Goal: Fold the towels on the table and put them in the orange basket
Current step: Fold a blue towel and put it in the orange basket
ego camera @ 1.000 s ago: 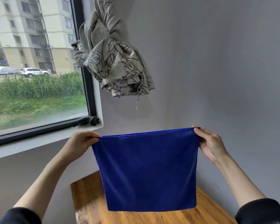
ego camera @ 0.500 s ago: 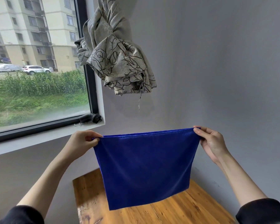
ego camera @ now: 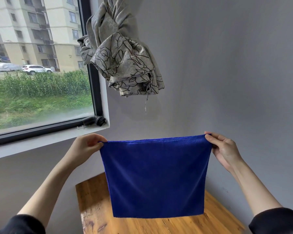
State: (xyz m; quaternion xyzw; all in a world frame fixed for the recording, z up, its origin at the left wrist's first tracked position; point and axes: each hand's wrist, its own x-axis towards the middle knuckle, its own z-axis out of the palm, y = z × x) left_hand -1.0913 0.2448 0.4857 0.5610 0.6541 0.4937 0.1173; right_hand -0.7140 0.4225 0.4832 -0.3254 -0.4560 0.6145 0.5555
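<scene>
A dark blue towel (ego camera: 156,176) hangs flat in the air above the far end of the wooden table (ego camera: 95,205). My left hand (ego camera: 85,146) pinches its upper left corner and my right hand (ego camera: 224,148) pinches its upper right corner, so the top edge is stretched straight between them. The lower edge hangs free, close above the tabletop. The orange basket is not in view.
A knotted patterned curtain (ego camera: 122,54) hangs above the towel by the window (ego camera: 39,65). A small black brush (ego camera: 94,120) lies on the sill. Grey walls close in behind and to the right of the table.
The towel's lower edge swung up at an angle half a second ago and now hangs level again. Both hands have kept their hold on the corners, almost in place.
</scene>
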